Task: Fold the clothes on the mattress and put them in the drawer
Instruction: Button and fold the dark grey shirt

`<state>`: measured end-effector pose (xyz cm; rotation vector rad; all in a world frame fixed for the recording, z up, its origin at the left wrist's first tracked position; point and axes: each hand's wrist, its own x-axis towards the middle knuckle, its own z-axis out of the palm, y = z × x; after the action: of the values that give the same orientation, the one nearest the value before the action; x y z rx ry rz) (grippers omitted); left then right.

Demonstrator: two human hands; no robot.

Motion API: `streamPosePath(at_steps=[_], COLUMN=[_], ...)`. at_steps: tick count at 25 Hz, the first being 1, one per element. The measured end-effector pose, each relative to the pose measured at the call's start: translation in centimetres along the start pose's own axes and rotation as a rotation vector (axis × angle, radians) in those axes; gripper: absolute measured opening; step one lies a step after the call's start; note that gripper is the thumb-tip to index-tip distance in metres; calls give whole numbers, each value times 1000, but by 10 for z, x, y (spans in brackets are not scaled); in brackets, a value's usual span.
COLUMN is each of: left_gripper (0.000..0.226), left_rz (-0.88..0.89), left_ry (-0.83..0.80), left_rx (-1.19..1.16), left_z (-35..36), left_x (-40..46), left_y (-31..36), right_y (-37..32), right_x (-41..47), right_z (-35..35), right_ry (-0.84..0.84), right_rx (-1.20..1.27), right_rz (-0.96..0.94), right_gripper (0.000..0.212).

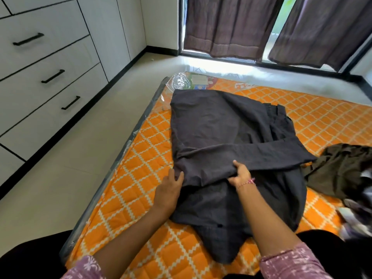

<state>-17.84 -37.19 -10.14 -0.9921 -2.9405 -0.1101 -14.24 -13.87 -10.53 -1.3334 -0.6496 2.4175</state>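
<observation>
A dark grey shirt (217, 127) lies spread on the orange patterned mattress (322, 119), with one sleeve folded across its middle. My left hand (171, 188) rests flat on the shirt's left edge, fingers apart. My right hand (241, 175) pinches a fold of the shirt's fabric just below the folded sleeve. White drawers with black handles (53, 76) line the wall at the left; all are closed.
A heap of other clothes, olive and mixed colours (342, 174), sits at the mattress's right side. Beige floor (80, 158) runs between the mattress and the drawers. Brown curtains (231, 27) hang over a window at the back. Clear plastic wrap covers the mattress's far corner.
</observation>
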Motion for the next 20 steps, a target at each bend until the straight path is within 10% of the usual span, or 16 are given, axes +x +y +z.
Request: streamPosePath(at_steps=[4, 7, 10, 17, 20], left_gripper=[53, 78, 75, 28, 58], left_rz=[302, 41, -226, -237, -11], left_ry=[161, 104, 75, 161, 73], left_rx=[41, -432, -625, -427, -197], left_z=[9, 19, 32, -29, -8], left_x=[-14, -40, -62, -46, -58], left_y=[-8, -9, -1, -43, -88], right_y=[-35, -38, 4, 15, 57], right_x=[-5, -29, -41, -39, -43], right_z=[-16, -38, -36, -34, -45], right_ry=[2, -92, -73, -77, -36], right_rx=[77, 271, -108, 44, -85], right_rz=[-140, -209, -12, -15, 113], right_gripper=[20, 30, 15, 14, 14])
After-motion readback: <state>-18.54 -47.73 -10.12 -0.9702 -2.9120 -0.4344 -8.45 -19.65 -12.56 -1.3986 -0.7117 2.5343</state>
